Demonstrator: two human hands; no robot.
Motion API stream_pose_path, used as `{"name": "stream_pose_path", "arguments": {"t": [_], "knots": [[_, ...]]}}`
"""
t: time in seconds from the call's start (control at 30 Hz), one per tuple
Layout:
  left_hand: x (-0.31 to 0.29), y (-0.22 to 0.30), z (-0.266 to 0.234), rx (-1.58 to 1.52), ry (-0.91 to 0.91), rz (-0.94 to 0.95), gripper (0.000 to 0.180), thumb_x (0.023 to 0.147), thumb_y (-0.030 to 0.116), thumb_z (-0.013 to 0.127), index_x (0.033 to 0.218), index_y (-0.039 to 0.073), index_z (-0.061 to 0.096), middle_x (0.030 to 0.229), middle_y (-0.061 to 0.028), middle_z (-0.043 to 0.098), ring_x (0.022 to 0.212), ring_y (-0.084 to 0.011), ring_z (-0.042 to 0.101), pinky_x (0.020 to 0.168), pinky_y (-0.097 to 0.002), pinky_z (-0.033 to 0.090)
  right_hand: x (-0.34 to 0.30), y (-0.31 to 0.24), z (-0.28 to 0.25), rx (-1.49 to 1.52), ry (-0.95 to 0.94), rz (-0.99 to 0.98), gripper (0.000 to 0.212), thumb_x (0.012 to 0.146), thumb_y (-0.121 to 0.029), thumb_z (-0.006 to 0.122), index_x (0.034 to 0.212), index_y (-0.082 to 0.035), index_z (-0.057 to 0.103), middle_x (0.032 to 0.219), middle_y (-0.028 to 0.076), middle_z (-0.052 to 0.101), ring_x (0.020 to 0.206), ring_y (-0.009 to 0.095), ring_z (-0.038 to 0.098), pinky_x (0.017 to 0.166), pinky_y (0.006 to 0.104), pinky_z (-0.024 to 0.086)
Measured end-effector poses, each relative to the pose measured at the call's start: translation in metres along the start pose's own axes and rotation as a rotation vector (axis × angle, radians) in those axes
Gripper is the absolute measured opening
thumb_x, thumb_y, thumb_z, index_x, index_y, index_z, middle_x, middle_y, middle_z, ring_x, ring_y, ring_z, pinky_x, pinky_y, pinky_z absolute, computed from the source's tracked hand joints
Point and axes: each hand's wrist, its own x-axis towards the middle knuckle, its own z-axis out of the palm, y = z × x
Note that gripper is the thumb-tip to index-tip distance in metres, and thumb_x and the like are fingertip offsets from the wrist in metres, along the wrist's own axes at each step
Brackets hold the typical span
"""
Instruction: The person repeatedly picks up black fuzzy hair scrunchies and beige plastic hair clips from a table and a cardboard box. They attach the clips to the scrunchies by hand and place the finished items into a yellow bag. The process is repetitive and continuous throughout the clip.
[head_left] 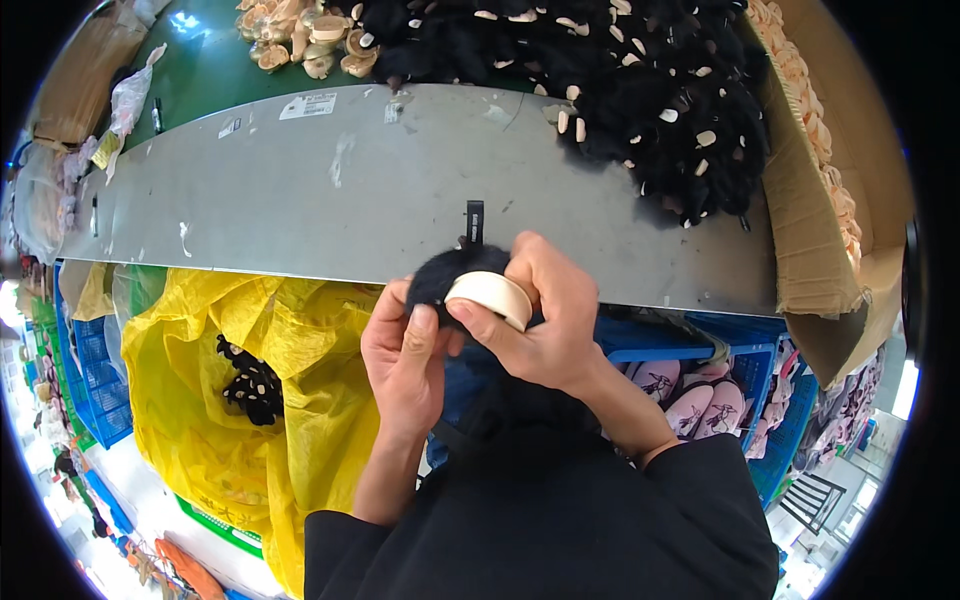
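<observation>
In front of my chest I hold a black furry piece [436, 277] at the near edge of the grey table. My left hand [402, 345] pinches its left side between thumb and fingers. My right hand [555, 315] grips a cream-coloured, smooth curved part [492, 293] that lies against the fur, with the thumb over its lower edge. The two parts touch; whether they are joined I cannot tell. A black label strip [475, 221] sticks out beyond the fur toward the table; where it is fastened is hidden.
Across the grey table [330, 210], a heap of black furry pieces with cream bits [680, 120] lies far right. Gold and cream rounded shells [310, 35] sit far left. A cardboard box [815, 210] stands right. Below are a yellow bag [200, 440] and a blue crate [765, 370] holding pink printed pieces [690, 405].
</observation>
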Motion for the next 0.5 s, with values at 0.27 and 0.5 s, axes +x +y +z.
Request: {"name": "stream_pose_path", "arguments": {"t": [0.27, 0.5], "knots": [[0.012, -0.007, -0.008, 0.917, -0.122, 0.606, 0.014, 0.085, 0.002, 0.072, 0.089, -0.001, 0.059, 0.079, -0.0105, 0.052, 0.067, -0.0212, 0.049, 0.06, -0.0288, 0.041, 0.004, 0.0, 0.009, -0.214, 0.203, -0.106, 0.027, 0.08, -0.017, 0.074, 0.074, -0.002, 0.052, 0.085, 0.013, 0.055, 0.067, 0.028, 0.05, 0.058, 0.0346, 0.042], [0.016, -0.012, 0.002, 1.081, -0.113, 0.547, 0.012, 0.086, -0.002, 0.071, 0.091, -0.001, 0.06, 0.083, -0.0116, 0.055, 0.068, -0.022, 0.056, 0.059, -0.0295, 0.046, -0.011, 0.01, 0.017, 0.652, 0.041, 0.564, 0.032, 0.098, -0.032, 0.042, 0.109, -0.002, 0.044, 0.105, 0.009, 0.054, 0.088, 0.012, 0.053, 0.08, 0.0263, 0.045]]}}
